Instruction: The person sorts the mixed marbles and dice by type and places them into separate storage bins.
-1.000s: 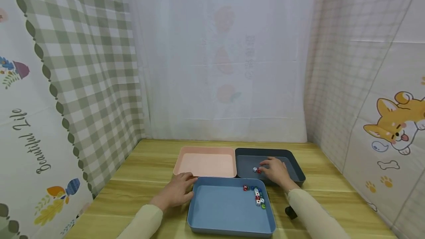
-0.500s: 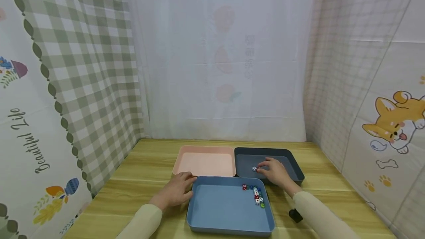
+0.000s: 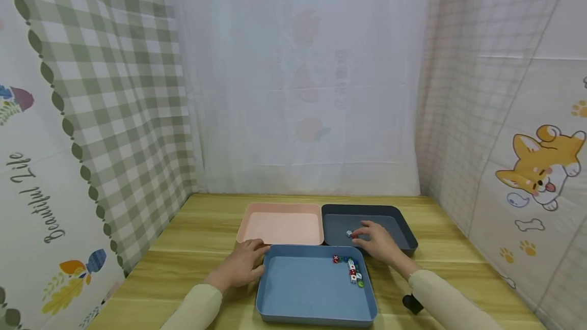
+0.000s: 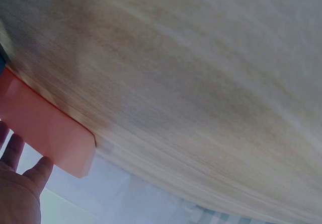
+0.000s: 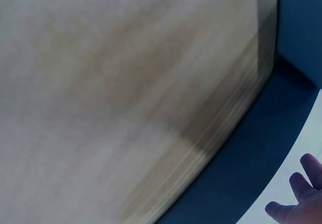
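In the head view, my right hand (image 3: 381, 243) is inside the dark navy tray (image 3: 399, 218). Its thumb and index finger pinch a small red die (image 3: 354, 236), partly covered by the fingertips. Close beside it lies a white die (image 3: 349, 234). My left hand (image 3: 240, 264) lies at the left rim of the blue tray (image 3: 312, 289), fingers extended toward the pink tray's near corner, holding nothing. Along the blue tray's right side sits a cluster of coloured dice (image 3: 352, 271), with a red die (image 3: 336, 258) at its left end.
The pink tray (image 3: 282, 225) stands behind the blue one and beside the navy one. A black object (image 3: 412, 304) is near my right sleeve on the wood-grain table (image 3: 211, 218). Patterned cloths hang on both sides, with a white curtain (image 3: 302, 167) behind.
My right hand's fingers have closed in around the red die, which stays beside the white one. The left hand keeps its place. The head view has shifted slightly.
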The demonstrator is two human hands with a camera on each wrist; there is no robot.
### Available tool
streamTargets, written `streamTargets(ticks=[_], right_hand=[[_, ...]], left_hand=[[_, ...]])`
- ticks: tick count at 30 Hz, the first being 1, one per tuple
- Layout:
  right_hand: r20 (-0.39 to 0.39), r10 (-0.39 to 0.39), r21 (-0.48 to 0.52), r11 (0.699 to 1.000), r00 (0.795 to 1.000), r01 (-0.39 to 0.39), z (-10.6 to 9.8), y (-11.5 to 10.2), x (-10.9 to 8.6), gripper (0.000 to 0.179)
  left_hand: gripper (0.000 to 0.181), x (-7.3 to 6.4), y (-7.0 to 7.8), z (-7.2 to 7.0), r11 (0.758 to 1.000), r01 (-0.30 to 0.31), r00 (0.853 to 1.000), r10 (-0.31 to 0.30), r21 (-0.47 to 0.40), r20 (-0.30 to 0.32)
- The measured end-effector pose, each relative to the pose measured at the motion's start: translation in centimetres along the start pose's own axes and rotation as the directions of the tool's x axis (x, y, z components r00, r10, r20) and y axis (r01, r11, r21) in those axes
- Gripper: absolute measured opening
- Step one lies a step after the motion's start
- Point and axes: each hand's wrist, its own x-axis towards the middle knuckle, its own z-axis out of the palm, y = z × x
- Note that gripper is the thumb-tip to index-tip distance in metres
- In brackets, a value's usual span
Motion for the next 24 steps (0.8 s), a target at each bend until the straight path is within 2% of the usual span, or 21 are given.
streamTargets(ticks=[7, 10, 17, 24], right_hand=[[0.026, -0.018, -0.01, 1.0, 0.999, 0.018, 0.3, -0.2, -1.1, 0.014], [0.035, -0.049, -0.015, 0.999, 0.998, 0.05, 0.3, -0.1, -1.6, 0.012], [0.057, -0.082, 0.031, 0.996, 0.995, 0.08, 0.1, -0.6, -2.9, 0.008], [0.079, -0.137, 0.012, 0.991, 0.987, 0.137, 0.5, -1.4, -5.0, 0.006]], left_hand=[[0.05, 0.0, 0.0, 0.1, 1.0, 0.023, 1.0, -0.023, 0.003, 0.007], [0.05, 0.0, 0.0, 0.1, 1.0, 0.027, 1.0, -0.027, 0.004, 0.01], [0.05, 0.1, -0.2, 0.1, 1.0, 0.024, 1.0, -0.024, 0.013, -0.006], [0.049, 0.0, -0.1, 0.1, 1.0, 0.006, 1.0, -0.006, 0.016, 0.005]])
